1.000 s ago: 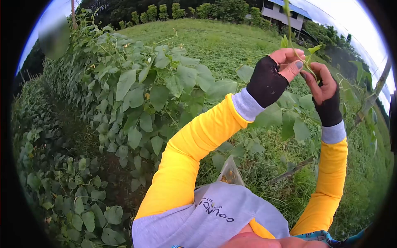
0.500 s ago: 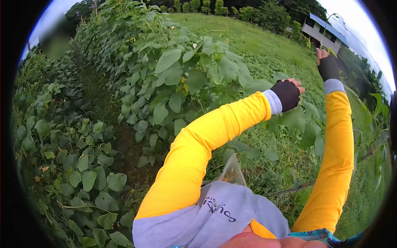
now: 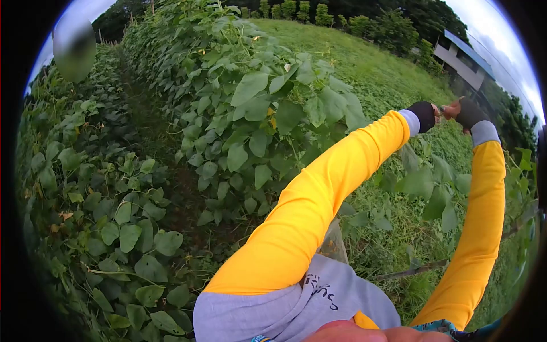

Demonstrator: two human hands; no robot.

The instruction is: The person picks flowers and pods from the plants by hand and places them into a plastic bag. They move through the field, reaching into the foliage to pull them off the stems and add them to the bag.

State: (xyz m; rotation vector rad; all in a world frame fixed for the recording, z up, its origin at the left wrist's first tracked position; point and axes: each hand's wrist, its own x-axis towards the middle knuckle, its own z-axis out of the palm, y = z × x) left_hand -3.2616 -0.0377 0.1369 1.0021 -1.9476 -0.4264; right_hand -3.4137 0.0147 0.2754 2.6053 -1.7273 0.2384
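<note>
Outdoors, a farm plot seen from a head cam w/ fisheye edges. A tall bean vine row (image 3: pixel 256 97) fills the centre and upper left of the frame, big heart-shaped leaves and a few yellow flowers. Low leafy ground cover (image 3: pixel 114 228) takes the lower left, w/ a dark dirt path (image 3: pixel 165 154) btwn the two. A grass field (image 3: pixel 370 62) runs across the top centre to trees.

Two arms in yellow sleeves (image 3: pixel 319 211) reach from the bottom centre to the upper right. A grey cloth (image 3: pixel 307 302) w/ dark lettering sits at the bottom centre. A building (image 3: pixel 461 60) w/ a blue roof shows at the upper right edge. A clear plastic bag (image 3: pixel 333 245) pokes up under the left arm.

Left hand (image 3: pixel 424 115) and right hand (image 3: pixel 468 112), both in black fingerless gloves, meet at the upper right, fingers bunched and tips touching. A vine stem (image 3: pixel 443 108) seems to sit btwn the fingertips, but it's too small to confirm; can't tell if either hand actually grips it. Loose vine leaves (image 3: pixel 421 182) hang just below the hands.

Judging by the pose, the work in hand is fine fingertip handling of that stem at arm's length. A next move prob. calls for a light, steady pinch, since the stem looks thin.
</note>
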